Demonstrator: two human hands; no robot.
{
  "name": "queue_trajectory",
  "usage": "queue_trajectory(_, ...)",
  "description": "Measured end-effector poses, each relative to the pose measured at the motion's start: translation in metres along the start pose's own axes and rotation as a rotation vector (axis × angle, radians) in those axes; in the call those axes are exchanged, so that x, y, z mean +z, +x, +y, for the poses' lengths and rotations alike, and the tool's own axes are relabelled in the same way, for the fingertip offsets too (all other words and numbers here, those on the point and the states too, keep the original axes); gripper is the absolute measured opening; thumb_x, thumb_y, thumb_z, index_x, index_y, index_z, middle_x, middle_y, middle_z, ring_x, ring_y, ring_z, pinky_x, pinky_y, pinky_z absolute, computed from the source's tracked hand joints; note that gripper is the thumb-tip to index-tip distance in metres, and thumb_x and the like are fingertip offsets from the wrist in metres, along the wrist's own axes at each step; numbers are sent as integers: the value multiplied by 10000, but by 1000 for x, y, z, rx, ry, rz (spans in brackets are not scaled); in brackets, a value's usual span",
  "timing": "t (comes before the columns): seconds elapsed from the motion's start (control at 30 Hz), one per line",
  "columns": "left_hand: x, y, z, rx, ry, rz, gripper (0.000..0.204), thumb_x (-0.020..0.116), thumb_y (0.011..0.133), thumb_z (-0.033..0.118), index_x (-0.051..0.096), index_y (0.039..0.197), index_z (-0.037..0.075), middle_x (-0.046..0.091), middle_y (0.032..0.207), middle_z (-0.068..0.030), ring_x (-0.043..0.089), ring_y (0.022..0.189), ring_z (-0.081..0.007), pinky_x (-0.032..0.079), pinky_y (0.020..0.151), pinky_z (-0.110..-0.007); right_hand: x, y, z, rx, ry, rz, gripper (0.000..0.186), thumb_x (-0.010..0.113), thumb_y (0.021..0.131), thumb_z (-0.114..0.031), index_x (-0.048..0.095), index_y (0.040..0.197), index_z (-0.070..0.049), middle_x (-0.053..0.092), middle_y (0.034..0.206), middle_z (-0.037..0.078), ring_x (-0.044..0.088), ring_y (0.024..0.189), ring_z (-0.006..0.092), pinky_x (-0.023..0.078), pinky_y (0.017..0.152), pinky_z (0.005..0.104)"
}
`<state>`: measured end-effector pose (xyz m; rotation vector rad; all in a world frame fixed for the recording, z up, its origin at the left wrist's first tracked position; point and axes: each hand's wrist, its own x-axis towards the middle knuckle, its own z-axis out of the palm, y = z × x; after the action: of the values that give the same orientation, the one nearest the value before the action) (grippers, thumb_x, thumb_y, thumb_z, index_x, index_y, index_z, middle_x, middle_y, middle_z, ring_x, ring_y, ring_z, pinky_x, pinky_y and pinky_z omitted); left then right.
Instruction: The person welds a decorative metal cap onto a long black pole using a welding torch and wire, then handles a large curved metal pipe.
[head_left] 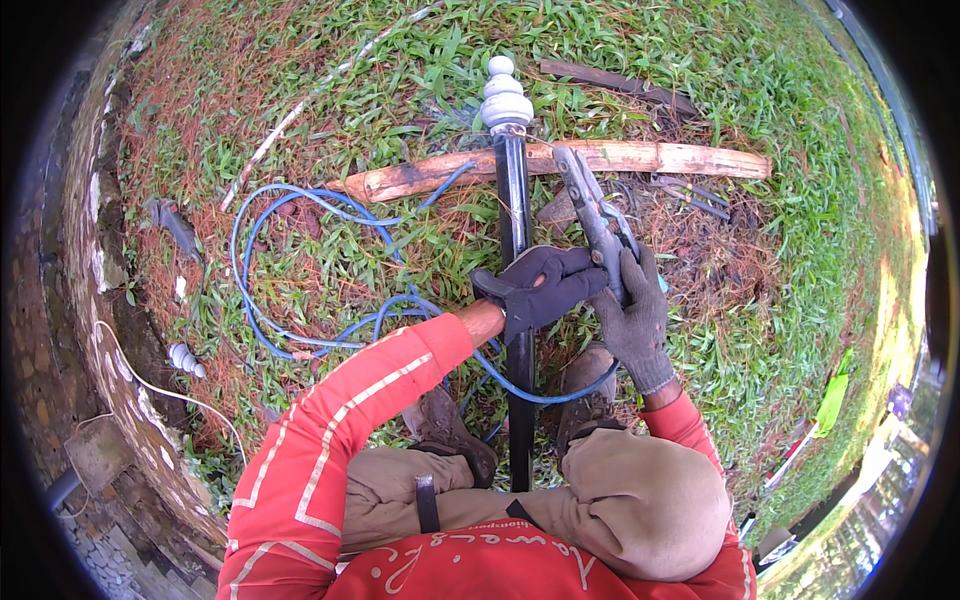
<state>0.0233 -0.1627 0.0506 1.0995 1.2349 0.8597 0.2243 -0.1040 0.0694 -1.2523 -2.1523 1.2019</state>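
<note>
My right hand (637,320), in a grey knit glove, grips a grey clamp (600,235) with long jaws that point away from me. My left hand (540,285), in a black glove with a wrist strap, reaches across from the left, its fingers pressed together against the clamp's near part; the fingertips are partly hidden. Beneath the left wrist runs a black metal post (513,200) with a pale ball-topped finial (507,95) at its far end. The post lies across a split wooden log (640,157). A blue cable (560,398) passes below my right hand.
The cable lies in loops on the grass to the left. Pliers (695,195) rest by a dark, scorched patch at right. A dark board (625,85) lies beyond the log. At left are a grey tool (177,228), a loose finial (186,360) and a stone edge (105,235).
</note>
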Motion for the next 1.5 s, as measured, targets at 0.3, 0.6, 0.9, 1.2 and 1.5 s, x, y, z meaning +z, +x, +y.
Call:
queue_trajectory(0.3,-2,-2,2,-98,-6,51,422,712,1104,387,794,1352,55,826,1171,-120,759,1062,-169,601,979,-388,-7,3,-4,653,782,-160,410,693,998,-111,692,1390,12,701,845,81,652,566,198,487,531,281)
queue_trajectory(0.6,-13,-1,-20,-228,-282,-19,470,721,1112,445,809,1339,42,818,1156,-95,761,1062,-157,674,975,-382,3,1,-2,-247,-461,65,610,814,855,-55,643,1435,28,524,1521,309,762,1055,451,643,769,428)
queue_trajectory(0.9,-15,0,-9,-263,-391,-8,439,748,1101,357,793,1320,-21,797,1251,-121,763,1115,-171,676,1014,-388,7,0,4,798,1018,-117,352,675,1071,-182,655,1380,-14,683,846,61,615,580,147,501,529,271)
queue_trajectory(1.2,-20,6,-2,-85,-106,-99,388,765,1071,304,799,1309,-1,811,1130,-75,730,1110,-134,617,996,-357,4,-4,10,-79,-57,69,567,792,926,-110,635,1457,18,575,1462,264,707,1228,455,592,1005,457)
queue_trajectory(1.5,-11,1,-17,-72,-190,18,299,762,1065,278,823,1186,11,808,1065,-48,684,995,-87,586,941,-341,7,7,-4,-164,-13,91,550,781,918,-89,636,1441,2,577,1386,251,691,1204,459,582,998,484)
